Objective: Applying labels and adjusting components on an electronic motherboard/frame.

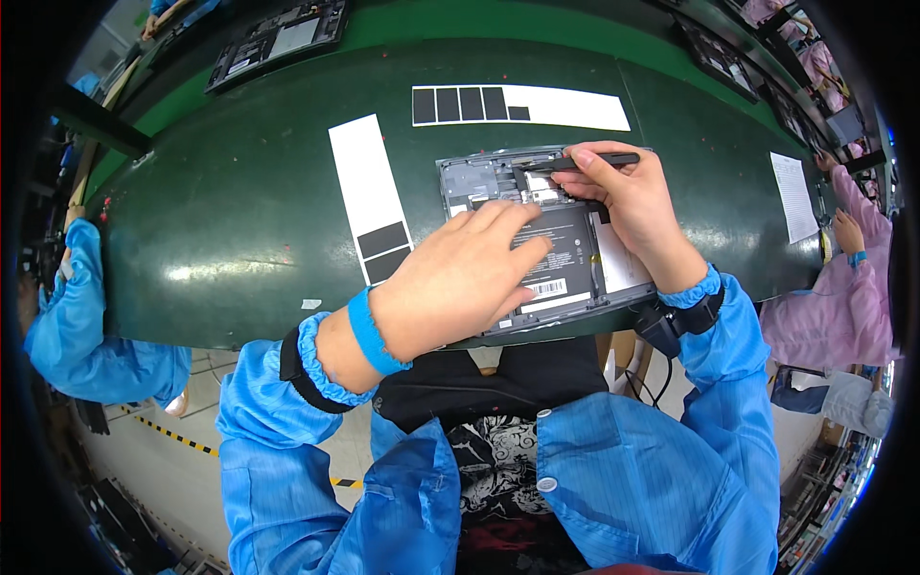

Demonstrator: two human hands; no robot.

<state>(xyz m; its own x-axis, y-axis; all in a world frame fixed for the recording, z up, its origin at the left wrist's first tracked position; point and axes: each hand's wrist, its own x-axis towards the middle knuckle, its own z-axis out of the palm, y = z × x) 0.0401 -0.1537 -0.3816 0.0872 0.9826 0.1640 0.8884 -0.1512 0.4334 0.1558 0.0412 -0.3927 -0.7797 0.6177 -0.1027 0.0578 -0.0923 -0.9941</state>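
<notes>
and there, at the near edge of the green table [240, 211], lay the opened laptop [467, 180], the left hand [450, 257] spread over it, seemingly to steady it, while the right hand [628, 196] pinched a slim black tool [623, 159], slanted apparently for fine reach.

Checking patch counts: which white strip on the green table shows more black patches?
The far strip, lying crosswise beyond the laptop: five black patches, against two on the left strip.

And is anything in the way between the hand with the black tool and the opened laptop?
Nothing visible. The right hand holds the black tool over the opened laptop; the left hand covers part of its left side, outside that path.
</notes>
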